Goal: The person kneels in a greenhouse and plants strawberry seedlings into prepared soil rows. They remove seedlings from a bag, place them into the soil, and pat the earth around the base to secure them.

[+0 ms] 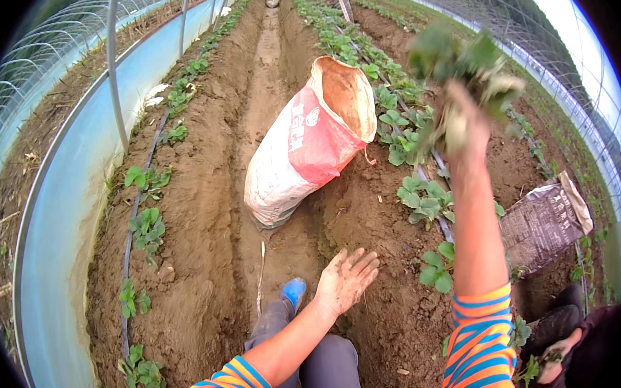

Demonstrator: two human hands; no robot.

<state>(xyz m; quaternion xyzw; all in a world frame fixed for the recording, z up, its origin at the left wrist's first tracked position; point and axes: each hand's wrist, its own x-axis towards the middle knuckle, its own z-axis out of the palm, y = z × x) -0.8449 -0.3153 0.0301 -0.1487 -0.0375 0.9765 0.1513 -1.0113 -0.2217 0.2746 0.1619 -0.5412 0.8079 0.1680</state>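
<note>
My right hand (469, 125) is raised over the right-hand soil ridge, gripping a bunch of leafy plants (454, 60). Motion blurs the bunch, so its separate leaves and stems cannot be made out. Muddy and bare, my left hand (348, 279) hovers above the ridge's near slope with its fingers spread and nothing in them. Ahead of both hands a white and red woven sack (281, 158) leans in the furrow. Its mouth gapes toward the right, showing soiled inner walls, while its bottom is out of sight. The sack bears printed writing.
Strawberry-like plants (423, 198) and a drip line (127, 248) follow the ridges. A blue plastic sheet wall (62, 225) with metal poles borders the left. A dark printed bag (544, 225) lies right. Another person's hand (552, 360) shows lower right; two people work far ahead.
</note>
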